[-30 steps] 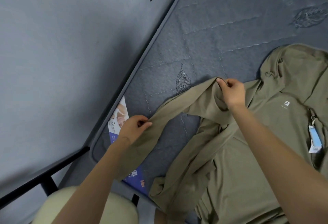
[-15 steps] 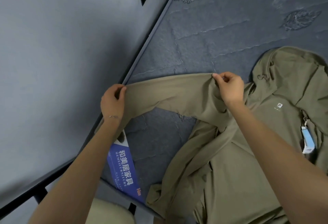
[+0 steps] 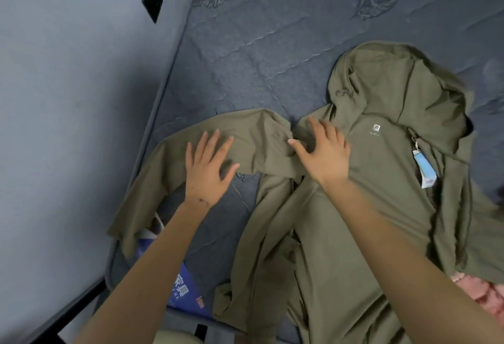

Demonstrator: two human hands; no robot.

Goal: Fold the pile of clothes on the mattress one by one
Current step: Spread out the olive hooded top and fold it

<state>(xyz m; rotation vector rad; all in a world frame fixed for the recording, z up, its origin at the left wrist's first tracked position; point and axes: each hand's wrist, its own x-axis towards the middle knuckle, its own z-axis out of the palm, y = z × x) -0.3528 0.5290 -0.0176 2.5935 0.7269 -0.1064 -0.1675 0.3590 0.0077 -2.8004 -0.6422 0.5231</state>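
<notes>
On the mattress (image 3: 272, 43) the olive hoodie (image 3: 381, 193) lies face up. Its sleeve (image 3: 253, 136) ends at the edge, and we judge it could slip off or crease. Our left hand (image 3: 207, 169) and right hand (image 3: 324, 152) press flat, each grip apart. The hang tag (image 3: 425, 169) may snag. We see 0 containers.

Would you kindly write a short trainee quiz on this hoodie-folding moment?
1. True or false: the left hand and right hand rest open on the hoodie.
2. The tag on the hoodie is: A red, B light blue, C black.
3. Fill in: the left hand presses the ___ onto the mattress.
Key: 1 true; 2 B; 3 sleeve.
</notes>
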